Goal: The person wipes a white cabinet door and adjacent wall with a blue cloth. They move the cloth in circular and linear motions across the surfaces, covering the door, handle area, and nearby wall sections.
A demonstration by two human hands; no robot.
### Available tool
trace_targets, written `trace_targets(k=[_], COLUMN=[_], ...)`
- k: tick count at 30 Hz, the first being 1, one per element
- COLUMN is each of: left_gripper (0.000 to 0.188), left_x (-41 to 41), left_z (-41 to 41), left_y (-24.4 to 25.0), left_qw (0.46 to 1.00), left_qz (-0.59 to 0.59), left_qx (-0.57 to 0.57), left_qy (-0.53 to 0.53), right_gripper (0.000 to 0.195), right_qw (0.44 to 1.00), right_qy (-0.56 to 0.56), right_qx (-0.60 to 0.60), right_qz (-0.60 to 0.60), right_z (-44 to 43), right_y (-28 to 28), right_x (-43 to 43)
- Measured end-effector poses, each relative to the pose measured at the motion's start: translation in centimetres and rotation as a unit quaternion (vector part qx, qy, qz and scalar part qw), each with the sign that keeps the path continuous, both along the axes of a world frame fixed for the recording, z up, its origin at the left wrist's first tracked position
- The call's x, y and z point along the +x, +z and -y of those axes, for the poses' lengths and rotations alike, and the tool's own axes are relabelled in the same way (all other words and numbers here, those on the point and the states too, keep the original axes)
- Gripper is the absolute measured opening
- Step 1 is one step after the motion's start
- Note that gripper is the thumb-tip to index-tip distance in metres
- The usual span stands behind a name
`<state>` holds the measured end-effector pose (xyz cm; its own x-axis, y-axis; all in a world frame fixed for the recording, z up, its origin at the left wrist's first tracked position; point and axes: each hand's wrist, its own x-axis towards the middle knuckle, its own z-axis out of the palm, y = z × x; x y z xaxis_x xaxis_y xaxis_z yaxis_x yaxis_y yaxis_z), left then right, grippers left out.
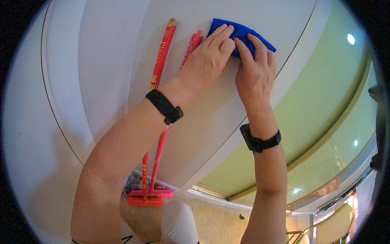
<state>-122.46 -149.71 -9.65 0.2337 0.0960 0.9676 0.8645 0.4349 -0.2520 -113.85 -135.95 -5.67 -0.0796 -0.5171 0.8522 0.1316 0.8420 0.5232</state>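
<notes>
A folded blue cloth lies flat against the pale wall panel at the upper middle. My left hand presses on its left part, with the fingers stretched over it. Beside it, my right hand rests on the cloth's lower right part, its fingers bent and spread. Both hands touch the cloth without their fingers closing round it. Black straps are on both wrists.
A red-wrapped handle and a second red handle lean on the wall at left, behind my left arm. A pink-bristled broom head and a red head stand below. Right are green glass panels and a gold-framed chair.
</notes>
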Motion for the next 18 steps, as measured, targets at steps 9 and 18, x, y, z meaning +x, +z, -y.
trace_targets(k=[9, 18], left_gripper=[0.028, 0.024], left_x=[0.6, 1.1], left_z=[0.9, -6.7], left_y=[-7.6, 3.3], left_qw=[0.997, 0.994], left_qz=[0.048, -0.019], left_qx=[-0.054, 0.003], left_qy=[-0.002, -0.104], right_gripper=[0.043, 0.036], right_qw=[0.991, 0.997], right_qy=[0.007, -0.076], right_qx=[-0.003, 0.004], right_qz=[0.135, 0.024], right_z=[-0.8, -5.8], right_y=[-6.4, 2.2], right_x=[1.9, 3.5])
